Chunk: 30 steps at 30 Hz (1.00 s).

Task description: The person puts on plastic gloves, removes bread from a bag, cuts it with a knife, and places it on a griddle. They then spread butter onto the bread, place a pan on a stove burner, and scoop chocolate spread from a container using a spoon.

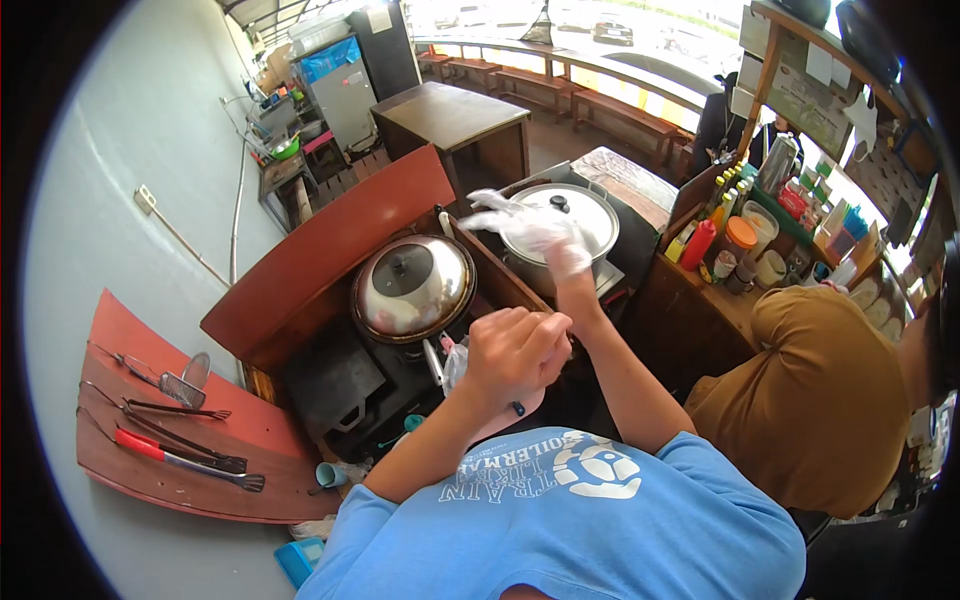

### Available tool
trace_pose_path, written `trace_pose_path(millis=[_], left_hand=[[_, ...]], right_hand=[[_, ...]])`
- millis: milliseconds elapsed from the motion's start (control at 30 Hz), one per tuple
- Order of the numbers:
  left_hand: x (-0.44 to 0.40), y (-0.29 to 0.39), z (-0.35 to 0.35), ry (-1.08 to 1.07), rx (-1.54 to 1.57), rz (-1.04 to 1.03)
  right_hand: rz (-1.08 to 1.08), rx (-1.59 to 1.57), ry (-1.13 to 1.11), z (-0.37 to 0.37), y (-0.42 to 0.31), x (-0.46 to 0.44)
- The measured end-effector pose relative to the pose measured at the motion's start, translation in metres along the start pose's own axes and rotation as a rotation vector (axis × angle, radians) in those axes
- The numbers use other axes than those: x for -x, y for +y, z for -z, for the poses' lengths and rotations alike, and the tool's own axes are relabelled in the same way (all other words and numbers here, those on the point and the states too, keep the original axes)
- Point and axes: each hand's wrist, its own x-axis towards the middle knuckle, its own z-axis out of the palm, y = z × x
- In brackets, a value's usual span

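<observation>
My right hand (540, 235) wears a clear plastic glove and is slightly blurred, with its fingers spread. It is raised in front of a large pot with a pale lid (590, 215) and covers part of that lid. Bare and closed, my left hand (515, 350) is beside my right forearm; whatever its fingers hold, if anything, is hidden. Just left of it a wok with a domed metal lid (412, 285) sits on the stove. A crumpled plastic bag (455, 362) shows near my left wrist.
Tongs (180, 450) and strainers (185, 385) hang on a red board at left. A red panel (330, 250) stands behind the wok. Sauce bottles (698, 243) crowd a right-hand counter, beside a person in brown (820, 400). A metal-topped table (450, 112) stands behind.
</observation>
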Motion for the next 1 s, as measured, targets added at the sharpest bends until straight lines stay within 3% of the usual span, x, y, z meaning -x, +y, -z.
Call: trace_pose_path(millis=[33, 67, 167, 300, 367, 500, 533, 633, 700, 800, 833, 900, 933, 1000], left_hand=[[0.002, 0.002, -0.001, 0.089, 0.016, -0.024], [0.004, 0.0, -0.002, 0.064, -0.019, 0.032], [-0.004, -0.006, -0.011, 0.071, -0.083, 0.209], [-0.01, -0.014, -0.013, 0.037, -0.117, 0.229], [-0.015, -0.013, -0.011, 0.021, -0.129, 0.264], [-0.023, -0.017, -0.007, -0.115, -0.061, 0.198], [-0.024, -0.018, -0.006, -0.153, -0.059, 0.163], [-0.03, -0.018, 0.0, -0.193, -0.019, 0.083], [-0.037, -0.019, 0.001, -0.206, -0.046, 0.061], [-0.048, -0.017, 0.004, -0.217, -0.08, 0.005], [-0.051, -0.017, 0.005, -0.219, -0.083, -0.03], [-0.053, -0.016, 0.007, -0.234, -0.109, -0.061], [-0.053, -0.016, 0.008, -0.253, -0.13, -0.095], [-0.054, -0.014, 0.011, -0.238, -0.137, -0.095]], right_hand=[[-0.051, -0.478, 0.074, -0.002, -0.001, 0.0], [0.032, -0.584, 0.007, 0.0, -0.003, -0.004], [-0.054, -0.852, -0.045, -0.003, -0.01, 0.001], [-0.059, -0.668, -0.039, -0.019, -0.029, 0.003], [-0.024, -0.763, 0.0, -0.019, -0.018, -0.004], [-0.019, -0.872, -0.145, -0.009, -0.022, -0.014], [-0.057, -0.699, -0.02, -0.016, -0.033, -0.018], [0.076, -0.614, 0.125, -0.02, -0.031, -0.032], [0.05, -0.659, 0.131, -0.017, -0.032, -0.034], [0.012, -1.154, -0.377, -0.007, -0.016, -0.044], [0.008, -1.155, -0.383, -0.011, -0.021, -0.046], [0.006, -1.018, -0.153, -0.02, -0.031, -0.05], [0.084, -0.792, -0.073, -0.027, -0.047, -0.055], [0.094, -0.718, 0.019, -0.024, -0.042, -0.062]])
